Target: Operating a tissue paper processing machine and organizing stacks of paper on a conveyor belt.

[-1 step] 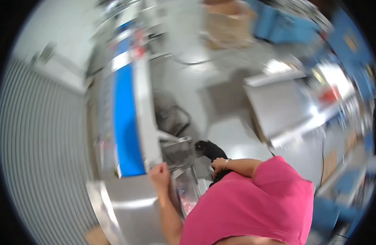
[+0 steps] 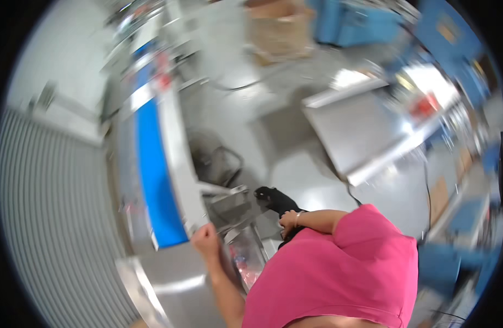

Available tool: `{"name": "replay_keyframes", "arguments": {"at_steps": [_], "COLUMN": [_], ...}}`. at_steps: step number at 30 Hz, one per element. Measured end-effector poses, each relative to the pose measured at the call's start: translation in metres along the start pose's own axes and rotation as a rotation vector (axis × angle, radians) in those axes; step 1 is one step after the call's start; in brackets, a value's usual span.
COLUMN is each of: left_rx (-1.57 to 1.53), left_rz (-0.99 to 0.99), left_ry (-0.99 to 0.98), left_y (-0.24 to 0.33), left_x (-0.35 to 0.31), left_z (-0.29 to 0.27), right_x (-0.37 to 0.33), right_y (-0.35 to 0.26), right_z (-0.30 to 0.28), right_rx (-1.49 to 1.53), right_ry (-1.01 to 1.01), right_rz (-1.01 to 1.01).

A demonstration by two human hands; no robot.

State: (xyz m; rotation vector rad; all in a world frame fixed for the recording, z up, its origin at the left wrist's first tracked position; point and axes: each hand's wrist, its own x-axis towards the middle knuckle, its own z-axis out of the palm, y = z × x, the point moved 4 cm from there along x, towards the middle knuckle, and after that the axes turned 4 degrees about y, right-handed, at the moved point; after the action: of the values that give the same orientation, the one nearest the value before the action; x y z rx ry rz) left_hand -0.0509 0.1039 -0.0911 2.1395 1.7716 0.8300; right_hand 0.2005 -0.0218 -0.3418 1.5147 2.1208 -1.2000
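My left hand (image 2: 206, 240) is closed in a fist at the corner where a steel table (image 2: 181, 268) meets the blue-belted conveyor (image 2: 155, 169). It rests by the conveyor's pale side rail, and nothing shows sticking out of it. My right hand (image 2: 288, 220) hangs in front of my body, next to my black-clad leg (image 2: 280, 200), with a band around the wrist. Blur and the angle hide how its fingers lie. Between my left arm and my body stands a clear bin (image 2: 246, 254) with red and clear pieces inside.
A steel-topped table (image 2: 361, 128) stands to the right, with red items (image 2: 425, 105) at its far end. Beyond it are a large cardboard box (image 2: 279, 33) and blue machines (image 2: 366, 24). A ribbed grey wall (image 2: 54, 218) runs along the left. Dark cables cross the floor.
The view has swung a little to the right, so the conveyor, far table and box sit farther left in the picture. Both hands keep nearly the same pose.
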Motion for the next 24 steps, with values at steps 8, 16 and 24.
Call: {"name": "replay_keyframes", "arguments": {"at_steps": [8, 16, 24], "left_rx": [0.185, 0.306, -0.260], "left_rz": [-0.155, 0.032, 0.784], "left_ry": [0.013, 0.111, 0.005], "left_y": [-0.010, 0.097, 0.504], "left_x": [0.006, 0.021, -0.042], "left_z": [0.019, 0.077, 0.224], "right_x": [-0.112, -0.262, -0.458], "right_y": [0.110, 0.233, 0.326], "right_z": [0.058, 0.147, 0.212], "right_rx": [0.402, 0.685, 0.990], "right_ry": [0.528, 0.534, 0.856], "right_rz": [0.271, 0.786, 0.987]}}
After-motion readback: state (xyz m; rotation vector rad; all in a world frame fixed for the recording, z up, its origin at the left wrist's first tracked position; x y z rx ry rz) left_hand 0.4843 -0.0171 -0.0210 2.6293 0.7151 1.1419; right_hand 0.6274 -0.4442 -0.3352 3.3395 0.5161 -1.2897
